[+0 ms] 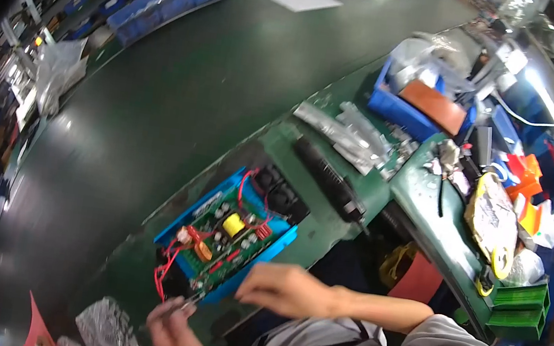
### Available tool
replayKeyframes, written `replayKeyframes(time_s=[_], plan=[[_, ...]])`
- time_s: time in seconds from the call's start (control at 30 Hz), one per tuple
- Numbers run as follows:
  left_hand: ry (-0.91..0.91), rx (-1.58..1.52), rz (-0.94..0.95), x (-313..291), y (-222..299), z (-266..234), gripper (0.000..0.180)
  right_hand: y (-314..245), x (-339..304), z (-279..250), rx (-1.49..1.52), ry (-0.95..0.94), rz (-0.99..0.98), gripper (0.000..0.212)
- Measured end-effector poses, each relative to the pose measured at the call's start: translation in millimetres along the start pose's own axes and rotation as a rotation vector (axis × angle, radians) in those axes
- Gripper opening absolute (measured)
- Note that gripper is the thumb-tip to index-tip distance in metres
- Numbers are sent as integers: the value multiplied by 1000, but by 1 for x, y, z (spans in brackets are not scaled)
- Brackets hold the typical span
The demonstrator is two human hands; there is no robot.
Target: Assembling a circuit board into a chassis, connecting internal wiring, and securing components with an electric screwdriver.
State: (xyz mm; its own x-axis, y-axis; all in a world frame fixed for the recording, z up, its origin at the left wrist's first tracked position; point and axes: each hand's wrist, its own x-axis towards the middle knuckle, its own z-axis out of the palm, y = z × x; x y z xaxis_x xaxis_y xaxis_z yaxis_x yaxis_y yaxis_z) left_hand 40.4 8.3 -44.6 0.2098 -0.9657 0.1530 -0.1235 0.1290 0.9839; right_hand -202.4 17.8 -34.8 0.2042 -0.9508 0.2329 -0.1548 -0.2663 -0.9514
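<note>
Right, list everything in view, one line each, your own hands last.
circuit board: one, green with a yellow part and red wires, in a blue case at the bench edge
black bar: one, right of the board
clear bags: several, beyond the bar
blue bin: one, far right bench, holding an orange-brown slab
white sheet: one, far end of the belt
green blocks: two, stacked, right
left hand: grip on a thin tool near the red wires
right hand: on the case edge
</note>
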Motion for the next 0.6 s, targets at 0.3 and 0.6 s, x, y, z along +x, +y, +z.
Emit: replayKeyframes(time_s=[0.3,0.6], plan=[[-386,-167,-180,-1,38,85,22,-10,-30,-58,48,255,244,15],[-435,-118,-162,-10,47,99,21,-4,-35,-57,33,296,144,15]])
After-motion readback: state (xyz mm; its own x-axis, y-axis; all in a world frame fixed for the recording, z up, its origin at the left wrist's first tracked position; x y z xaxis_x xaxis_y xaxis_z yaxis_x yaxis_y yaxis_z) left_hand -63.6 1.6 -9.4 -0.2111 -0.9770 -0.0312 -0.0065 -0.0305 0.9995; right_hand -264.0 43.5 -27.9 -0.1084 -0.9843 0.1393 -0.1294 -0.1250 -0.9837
